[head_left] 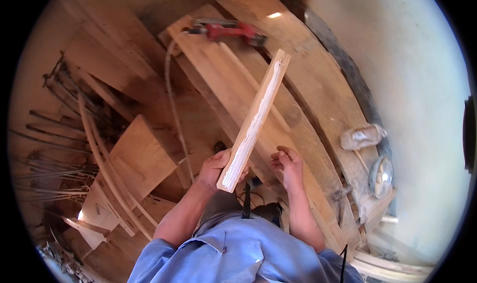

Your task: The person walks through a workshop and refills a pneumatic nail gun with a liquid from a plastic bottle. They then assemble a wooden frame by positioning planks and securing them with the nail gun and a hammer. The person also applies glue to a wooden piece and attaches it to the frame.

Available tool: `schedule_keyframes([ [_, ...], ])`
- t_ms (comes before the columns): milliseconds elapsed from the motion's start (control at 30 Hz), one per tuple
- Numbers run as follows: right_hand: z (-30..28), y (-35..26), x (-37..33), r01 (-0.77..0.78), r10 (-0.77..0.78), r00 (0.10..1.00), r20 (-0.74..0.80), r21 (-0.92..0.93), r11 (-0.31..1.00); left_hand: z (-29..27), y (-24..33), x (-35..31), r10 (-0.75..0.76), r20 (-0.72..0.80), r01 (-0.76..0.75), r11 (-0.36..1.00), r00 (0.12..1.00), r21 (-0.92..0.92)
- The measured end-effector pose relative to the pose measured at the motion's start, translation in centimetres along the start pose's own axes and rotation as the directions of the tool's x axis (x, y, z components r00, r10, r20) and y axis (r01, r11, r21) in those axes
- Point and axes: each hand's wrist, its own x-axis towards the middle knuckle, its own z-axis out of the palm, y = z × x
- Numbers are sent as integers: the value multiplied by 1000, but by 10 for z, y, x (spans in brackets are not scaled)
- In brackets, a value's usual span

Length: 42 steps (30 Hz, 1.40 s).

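Note:
A long wooden strip [267,100] slants up and away in front of me, with an uneven band of white glue-like paste [247,140] along its upper face. My left hand [216,166] is closed around its near end, thumb on the left side and fingertips showing on the right. Just right of the strip, apart from it, my right hand [289,169] hovers with fingers loosely bent and slightly apart. Nothing shows between them. Below the strip's far part lies a plank workbench [328,99].
A red and black tool [231,31] rests at the bench's far end; a pale hose [174,102] hangs nearby. At the right are a cloudy plastic container [361,136] and a clear container with white contents [381,176]. Wooden boards [131,166] and thin rods [54,171] crowd the left.

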Motion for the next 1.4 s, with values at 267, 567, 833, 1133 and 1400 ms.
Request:
schedule_keyframes([
  [267,175,-54,-25,59,-94,792,604,78,995,4,127,-19,414,-84,-385,892,907,236],
  [567,164,-63,20,-75,111,899,423,-101,992,-16,158,-33,603,-138,-517,763,786,389],
  [833,113,-61,-14,-54,49,934,355,4,999,-4,74,27,385,-239,-268,873,892,408],
  [1133,70,-29,4,-39,45,985,167,-38,999,-4,54,80,147,-305,-57,957,941,286],
  [1400,96,-26,27,-199,169,964,207,137,970,-53,183,131,259,-478,-137,951,839,276],
])
